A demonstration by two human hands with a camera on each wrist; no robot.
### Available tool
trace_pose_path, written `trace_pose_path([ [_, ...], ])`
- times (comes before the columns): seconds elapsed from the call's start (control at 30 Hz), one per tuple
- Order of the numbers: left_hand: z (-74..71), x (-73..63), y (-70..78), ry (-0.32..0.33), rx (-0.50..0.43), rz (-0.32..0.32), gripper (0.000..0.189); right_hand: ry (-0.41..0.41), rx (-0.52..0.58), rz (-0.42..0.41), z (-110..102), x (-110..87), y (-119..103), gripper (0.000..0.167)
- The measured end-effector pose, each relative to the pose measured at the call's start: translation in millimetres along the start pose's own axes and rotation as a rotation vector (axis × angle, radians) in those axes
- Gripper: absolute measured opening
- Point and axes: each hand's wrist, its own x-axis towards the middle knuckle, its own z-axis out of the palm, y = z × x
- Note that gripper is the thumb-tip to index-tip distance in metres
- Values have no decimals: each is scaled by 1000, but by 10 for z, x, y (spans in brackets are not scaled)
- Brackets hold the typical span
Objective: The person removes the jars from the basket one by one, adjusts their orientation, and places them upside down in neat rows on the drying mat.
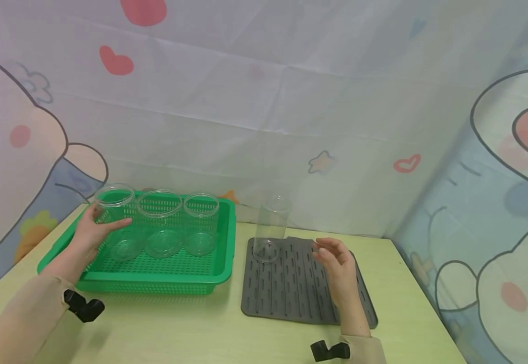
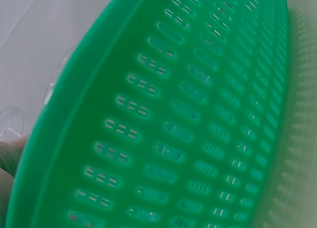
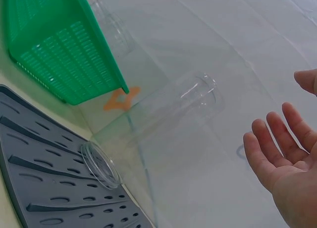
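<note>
Three clear plastic jars stand side by side in a green basket (image 1: pixel 154 284). My left hand (image 1: pixel 90 233) grips the leftmost jar (image 1: pixel 115 203), thumb across its near side; in the left wrist view the basket wall hides most of that hand. A middle jar (image 1: pixel 160 215) and a right jar (image 1: pixel 201 212) stand beside it. On the grey drying mat (image 1: pixel 291 301) a tall clear jar (image 1: pixel 270 222) stands with its rimmed end down. Over the mat's right part, to the right of this jar and apart from it, my right hand (image 1: pixel 340 270) holds nothing, fingers loosely bent.
Basket and mat lie on a pale yellow table (image 1: pixel 191 328), the basket on the left. Behind them hangs a patterned cloth (image 1: pixel 254 101), close to the table's back edge. The tall jar stands near that cloth.
</note>
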Motion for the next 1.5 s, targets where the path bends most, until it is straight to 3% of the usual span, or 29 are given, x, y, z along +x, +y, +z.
trace_pose_path([
  [0.23,-22,-24,-21,-6,-11,6,107,14,-20,19,7,6,10,22],
  [0.43,-46,-87,38,47,-68,7,105,17,-39,33,13,10,27,26],
  [0.57,-54,-139,122,118,-117,23,101,12,-42,40,15,10,38,26],
  [0.7,-21,-202,224,200,-132,80,94,2,-49,35,9,11,50,27],
  [0.9,110,-348,435,369,-104,168,89,-7,-69,27,0,14,57,26],
  [1.07,261,-492,568,492,-113,293,85,-15,-74,25,-3,13,56,26],
  [1.23,438,-626,618,591,-25,493,86,-29,-107,30,14,7,43,29],
  [1.5,772,-742,632,626,64,771,85,-58,-153,54,44,-2,2,41],
])
